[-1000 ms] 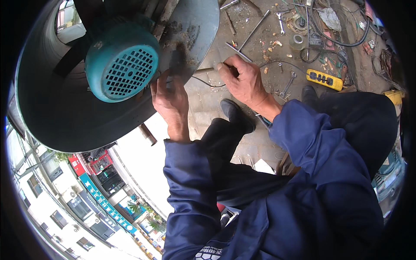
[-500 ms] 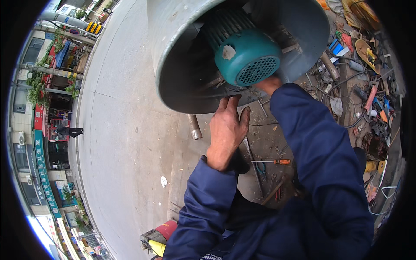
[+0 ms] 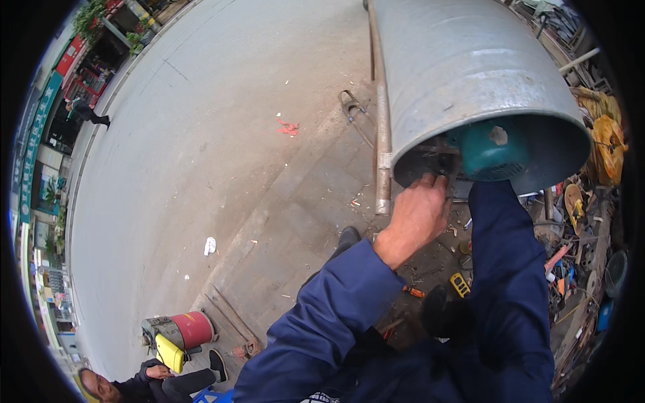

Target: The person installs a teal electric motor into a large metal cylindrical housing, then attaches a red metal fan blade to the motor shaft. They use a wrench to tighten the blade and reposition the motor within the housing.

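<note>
A large grey metal fan housing lies on its side, its round mouth toward me. Inside it sits a green electric motor with a pale torn patch. My left hand is at the lower left of the rim, fingertips bent together just inside the mouth beside a small dark part. What they pinch is too dark to make out. My right arm in its blue sleeve reaches into the mouth below the motor, and the hand is hidden there. A rusty pipe leg runs along the housing's left side.
An orange-handled screwdriver and a yellow case-like item lie by my feet. Scrap and tools fill the right side. At lower left, a person sits near a red cylinder. Another person walks beyond the road.
My view has shifted, so the housing appears farther right and shows more of its outer side. My left hand's fingers now reach inside the rim; my right hand has gone out of sight.
</note>
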A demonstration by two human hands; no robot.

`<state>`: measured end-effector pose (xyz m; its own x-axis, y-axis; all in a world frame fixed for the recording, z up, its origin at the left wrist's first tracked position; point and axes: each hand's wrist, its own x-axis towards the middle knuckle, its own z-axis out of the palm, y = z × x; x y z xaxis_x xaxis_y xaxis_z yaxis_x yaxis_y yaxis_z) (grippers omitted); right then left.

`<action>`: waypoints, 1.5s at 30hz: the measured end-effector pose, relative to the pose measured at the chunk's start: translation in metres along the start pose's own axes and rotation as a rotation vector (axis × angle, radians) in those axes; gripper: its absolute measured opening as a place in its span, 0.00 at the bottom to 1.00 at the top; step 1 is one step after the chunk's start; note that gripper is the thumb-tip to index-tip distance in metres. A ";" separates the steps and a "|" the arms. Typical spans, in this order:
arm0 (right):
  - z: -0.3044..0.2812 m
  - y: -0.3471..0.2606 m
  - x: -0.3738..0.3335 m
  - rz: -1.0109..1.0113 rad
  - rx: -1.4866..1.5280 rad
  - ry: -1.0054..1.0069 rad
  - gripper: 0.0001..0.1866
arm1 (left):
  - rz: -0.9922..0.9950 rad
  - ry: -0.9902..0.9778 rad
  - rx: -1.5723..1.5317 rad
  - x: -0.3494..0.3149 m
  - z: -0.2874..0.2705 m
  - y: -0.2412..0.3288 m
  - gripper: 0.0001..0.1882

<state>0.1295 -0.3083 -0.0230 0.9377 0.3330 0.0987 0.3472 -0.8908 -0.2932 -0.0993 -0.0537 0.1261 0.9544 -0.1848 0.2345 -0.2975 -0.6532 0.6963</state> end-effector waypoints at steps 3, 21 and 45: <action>0.033 -0.002 0.014 -0.122 -0.001 -0.004 0.21 | 0.029 0.073 0.006 0.000 0.007 -0.008 0.20; 0.098 0.073 -0.028 -0.150 -0.154 -0.079 0.22 | 0.038 0.145 -0.047 0.012 0.035 -0.006 0.22; -0.053 -0.116 -0.103 0.506 1.301 0.195 0.06 | -0.318 0.163 -0.239 0.037 0.053 -0.010 0.22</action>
<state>-0.0071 -0.2561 0.0514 0.9800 -0.0756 -0.1839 -0.1801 0.0550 -0.9821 -0.0601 -0.0926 0.0917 0.9889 0.1291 0.0739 -0.0052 -0.4667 0.8844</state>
